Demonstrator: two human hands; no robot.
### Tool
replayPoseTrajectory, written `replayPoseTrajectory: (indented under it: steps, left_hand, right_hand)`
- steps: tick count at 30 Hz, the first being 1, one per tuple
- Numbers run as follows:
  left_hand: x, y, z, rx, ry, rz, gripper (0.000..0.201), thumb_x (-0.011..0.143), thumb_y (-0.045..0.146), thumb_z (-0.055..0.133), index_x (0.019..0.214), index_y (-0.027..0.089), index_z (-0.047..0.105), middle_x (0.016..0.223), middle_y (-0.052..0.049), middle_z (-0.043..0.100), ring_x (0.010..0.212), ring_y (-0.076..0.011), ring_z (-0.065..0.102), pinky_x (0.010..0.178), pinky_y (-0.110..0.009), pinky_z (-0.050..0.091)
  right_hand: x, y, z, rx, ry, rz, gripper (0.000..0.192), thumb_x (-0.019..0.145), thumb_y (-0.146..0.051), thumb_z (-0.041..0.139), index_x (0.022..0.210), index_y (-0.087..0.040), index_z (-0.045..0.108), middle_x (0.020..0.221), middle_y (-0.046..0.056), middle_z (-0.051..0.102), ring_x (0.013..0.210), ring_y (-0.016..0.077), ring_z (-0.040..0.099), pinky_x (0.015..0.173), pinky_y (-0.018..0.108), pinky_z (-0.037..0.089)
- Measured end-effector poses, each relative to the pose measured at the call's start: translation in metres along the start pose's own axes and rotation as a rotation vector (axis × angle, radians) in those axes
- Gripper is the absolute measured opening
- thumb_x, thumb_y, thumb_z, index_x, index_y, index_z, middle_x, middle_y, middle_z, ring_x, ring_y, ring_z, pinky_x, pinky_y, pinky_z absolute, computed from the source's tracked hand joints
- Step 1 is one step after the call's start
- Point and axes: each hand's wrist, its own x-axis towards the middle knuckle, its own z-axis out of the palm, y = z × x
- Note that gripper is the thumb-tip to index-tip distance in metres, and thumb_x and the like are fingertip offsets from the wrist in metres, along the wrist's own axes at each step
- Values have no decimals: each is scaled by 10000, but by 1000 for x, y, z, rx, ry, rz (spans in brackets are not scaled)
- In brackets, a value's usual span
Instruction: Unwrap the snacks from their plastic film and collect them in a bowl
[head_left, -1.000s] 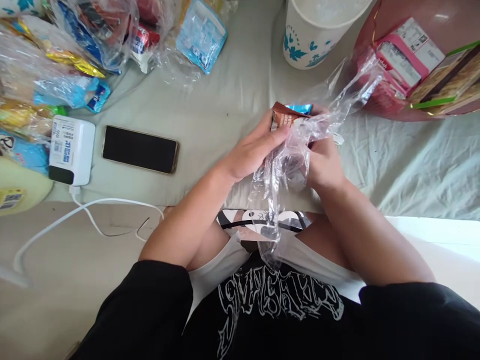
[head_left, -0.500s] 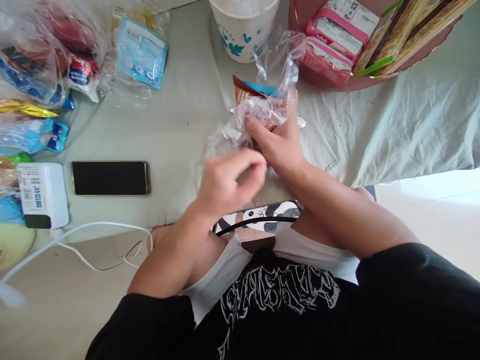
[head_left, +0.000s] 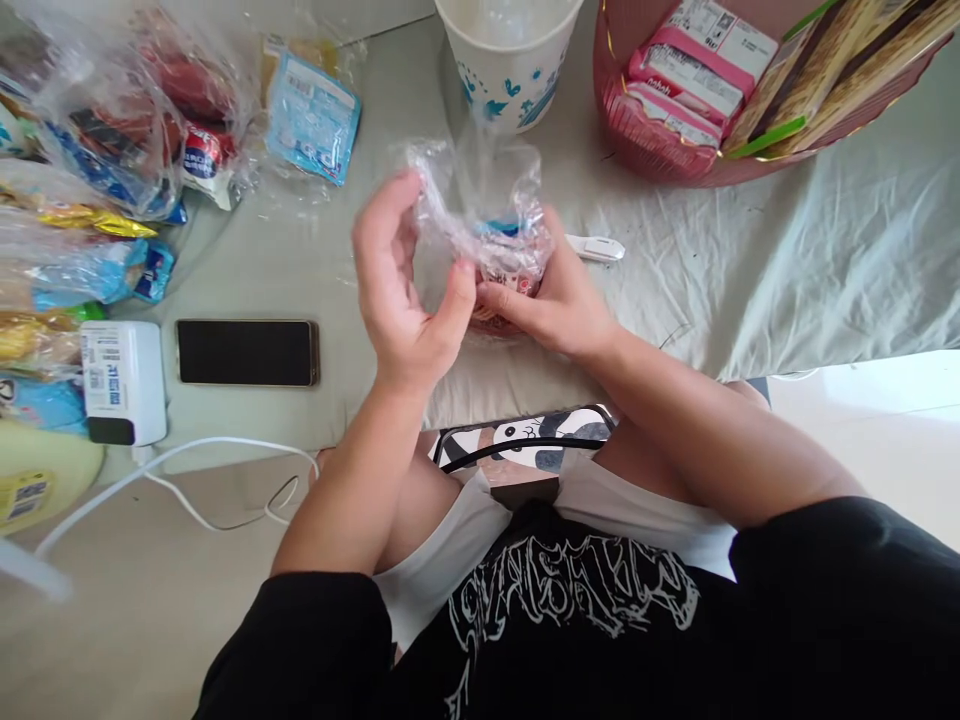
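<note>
A crinkled clear plastic bag [head_left: 442, 190] is between my two hands above the cloth. Inside it sits a brown snack packet [head_left: 517, 283], with a bit of blue showing at its top. My right hand [head_left: 562, 300] grips the packet through the plastic from the right, thumb across its front. On the left, my left hand [head_left: 409, 280] is curved around the bag's side, its fingertips and thumb on the plastic. A slim white tool [head_left: 598, 248] pokes out behind my right hand; its other end is hidden.
A patterned paper cup [head_left: 514, 80] stands beyond the bag. To its right, a pink basket [head_left: 660, 165] holds pink packs and long packets. Leftward lie a phone [head_left: 247, 352], a white charger [head_left: 124, 385] with a cable [head_left: 217, 442], and bagged snacks [head_left: 127, 150].
My left hand, a blurred loose fist below the bag before, has risen and opened around the bag's left side. The packet has sunk deeper into the plastic. The view has shifted slightly.
</note>
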Motion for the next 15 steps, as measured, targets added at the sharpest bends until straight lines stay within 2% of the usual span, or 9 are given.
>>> replayPoseTrajectory:
  steps: [3, 6, 8, 11, 15]
  left_hand:
    - [6, -8, 0, -41, 1, -63, 608, 790, 675, 743, 1257, 333, 559, 1293, -48, 619, 1465, -323, 452, 1118, -462, 479]
    - [6, -10, 6, -222, -120, -112, 574, 743, 749, 740, 1106, 320, 621, 1040, -19, 678, 1290, -299, 612, 988, -439, 540]
    - [4, -8, 10, -325, -191, -147, 649, 683, 767, 773, 1137, 331, 613, 1079, -18, 692, 1290, -298, 621, 967, -423, 553]
    - [2, -5, 12, -357, -230, -221, 707, 630, 686, 855, 1191, 352, 584, 1176, -29, 698, 1309, -309, 620, 966, -404, 566]
    - [6, -4, 9, -387, -260, -264, 621, 625, 623, 882, 1114, 348, 614, 1107, -16, 708, 1197, -284, 684, 940, -397, 581]
  right_hand:
    - [-1, 1, -2, 9, -83, 13, 631, 637, -538, 905, 1110, -269, 585, 1152, 27, 673, 1261, 317, 582, 1089, 497, 519]
    - [-2, 1, -2, 30, -34, -7, 655, 644, -563, 902, 1140, -266, 593, 1179, 40, 670, 1286, 316, 574, 1111, 500, 502]
    - [-3, 0, -2, 14, 3, -32, 644, 683, -599, 871, 1161, -273, 589, 1190, 41, 668, 1269, 297, 584, 1125, 477, 490]
    - [-4, -2, -3, -71, -14, -127, 583, 815, -646, 743, 1226, -267, 576, 1223, 52, 660, 1213, 265, 605, 1157, 436, 459]
    - [-7, -9, -8, -356, -1, -259, 494, 943, -661, 509, 1162, -243, 655, 1196, 101, 608, 1214, 300, 558, 1179, 483, 414]
